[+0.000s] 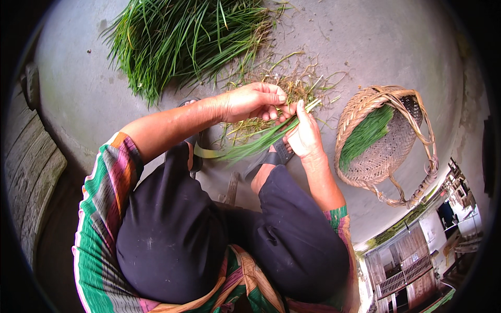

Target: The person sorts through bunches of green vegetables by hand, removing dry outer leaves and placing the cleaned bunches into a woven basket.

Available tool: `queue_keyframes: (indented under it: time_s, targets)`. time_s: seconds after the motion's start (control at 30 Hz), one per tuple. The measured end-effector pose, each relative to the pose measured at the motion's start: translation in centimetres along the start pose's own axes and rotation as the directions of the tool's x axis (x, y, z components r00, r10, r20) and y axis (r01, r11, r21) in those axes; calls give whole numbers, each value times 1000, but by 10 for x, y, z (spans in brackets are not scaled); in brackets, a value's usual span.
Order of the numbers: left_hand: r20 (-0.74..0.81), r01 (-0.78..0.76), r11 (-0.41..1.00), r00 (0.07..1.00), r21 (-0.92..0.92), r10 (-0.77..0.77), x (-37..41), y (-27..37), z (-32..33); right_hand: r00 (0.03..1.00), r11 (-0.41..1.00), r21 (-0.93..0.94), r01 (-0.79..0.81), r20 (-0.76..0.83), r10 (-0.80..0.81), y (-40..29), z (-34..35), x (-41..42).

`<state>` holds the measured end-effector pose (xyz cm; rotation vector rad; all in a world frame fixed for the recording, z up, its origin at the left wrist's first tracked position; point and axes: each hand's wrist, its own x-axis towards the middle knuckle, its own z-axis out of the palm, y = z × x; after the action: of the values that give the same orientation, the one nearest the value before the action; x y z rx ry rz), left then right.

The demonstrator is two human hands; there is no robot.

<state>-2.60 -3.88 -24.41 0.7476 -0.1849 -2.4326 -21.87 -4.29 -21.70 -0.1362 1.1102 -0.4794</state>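
Note:
A small bunch of long green leafy stems with pale ends (270,137) lies across my right hand (303,131), which grips it near the pale ends. Close beside it on the left, my left hand (260,102) has its thumb and forefinger pinched at the bunch; whether a stem is between them is hard to tell. Beneath both hands a heap of yellowed leaves and root scraps (301,88) covers the ground. A large pile of the same green stems (180,43) lies beyond my left forearm. To the right, a woven basket (375,168) holds a smaller bundle of green stems (366,137).
My sandalled feet (280,152) rest on the grey concrete floor (364,47) just below the hands. The basket's looped handle (428,156) reaches out to the right. Weathered wooden planks (31,168) stand at the far left. A building with wooden doors (405,266) shows at the lower right.

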Motion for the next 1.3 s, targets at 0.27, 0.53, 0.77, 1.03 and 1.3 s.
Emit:
queue_keyframes:
  time_s: [0.27,0.53,0.77,1.03,1.3]
  targets:
    - [-81,-21,997,997,-69,15,-6,11,-8,986,981,128,146,-95,-135,-8,-16,4]
    - [-350,267,785,934,559,-68,-46,-36,-65,958,874,394,286,-91,-272,-59,-39,-8]
    - [-153,158,2,954,987,260,-61,-68,-54,896,881,169,442,-47,-441,-83,-17,-33]
    - [-299,305,77,798,949,524,-41,31,-69,959,949,145,280,-96,-268,-66,-10,-35]
    - [-169,367,-233,790,901,590,4,60,-79,999,995,92,-41,39,38,-22,13,-29]
